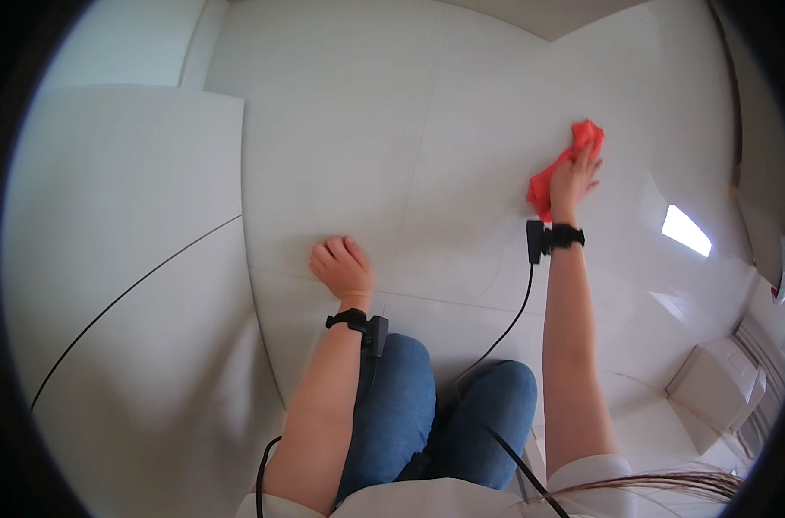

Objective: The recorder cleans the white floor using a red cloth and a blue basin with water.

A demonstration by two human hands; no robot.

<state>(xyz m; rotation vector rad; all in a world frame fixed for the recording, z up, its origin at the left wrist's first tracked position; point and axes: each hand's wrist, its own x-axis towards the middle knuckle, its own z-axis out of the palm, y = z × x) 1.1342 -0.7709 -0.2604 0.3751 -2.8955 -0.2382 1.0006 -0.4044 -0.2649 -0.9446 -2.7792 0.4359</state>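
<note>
On the pale glossy floor tiles, my right hand point(573, 180) lies over a crumpled red cloth point(542, 192). Its fingers are stretched and spread, pressing the cloth flat-handed rather than wrapping it. The cloth sticks out to the left of the palm and beyond the fingertips. Lower and to the left, my left hand point(342, 268) leans on the floor, fingers curled in and nothing visible in them. Each wrist carries a black strap with a small dark box, the right one point(554, 239) trailing a cable.
A white panel point(142, 224) with a thin dark line stands along the left. My knees in blue jeans point(401, 388) are just below the hands. A pale box-like object point(716, 388) sits at the lower right. A black cable point(517, 315) hangs beside my right arm.
</note>
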